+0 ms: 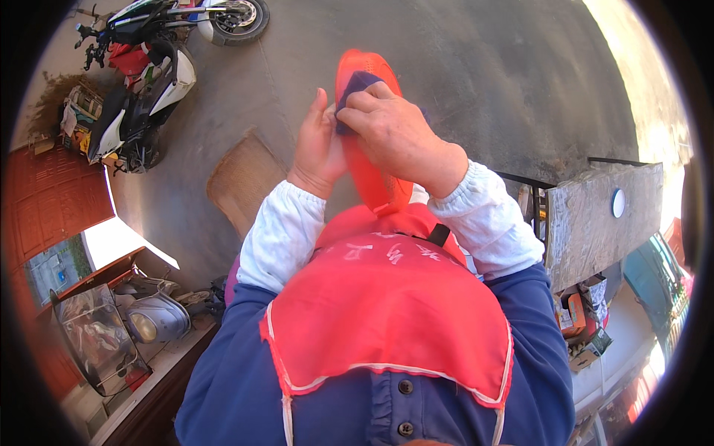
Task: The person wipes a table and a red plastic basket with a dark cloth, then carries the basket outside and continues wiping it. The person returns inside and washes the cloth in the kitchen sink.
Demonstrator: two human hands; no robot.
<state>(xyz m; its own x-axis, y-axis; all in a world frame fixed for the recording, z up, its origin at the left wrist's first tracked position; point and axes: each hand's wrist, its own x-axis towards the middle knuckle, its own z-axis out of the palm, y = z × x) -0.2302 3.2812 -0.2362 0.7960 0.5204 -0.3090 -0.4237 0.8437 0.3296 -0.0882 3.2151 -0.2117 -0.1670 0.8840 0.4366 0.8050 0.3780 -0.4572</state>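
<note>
A red-orange plastic sole-shaped piece, perhaps a shoe or slipper sole, stands lengthwise in front of the red apron. My right hand grips a dark blue cloth and presses it against the piece's upper half. On the piece's left side is my left hand, its thumb pointing up; the palm lies against the piece and cloth, and its fingers are hidden behind them. White sleeve covers reach both wrists.
Motorcycles and a scooter stand at upper left. A brown mat or board lies left of my hands. At right stands a worn table holding a small round white object, with boxes nearby. Another vehicle is at lower left.
</note>
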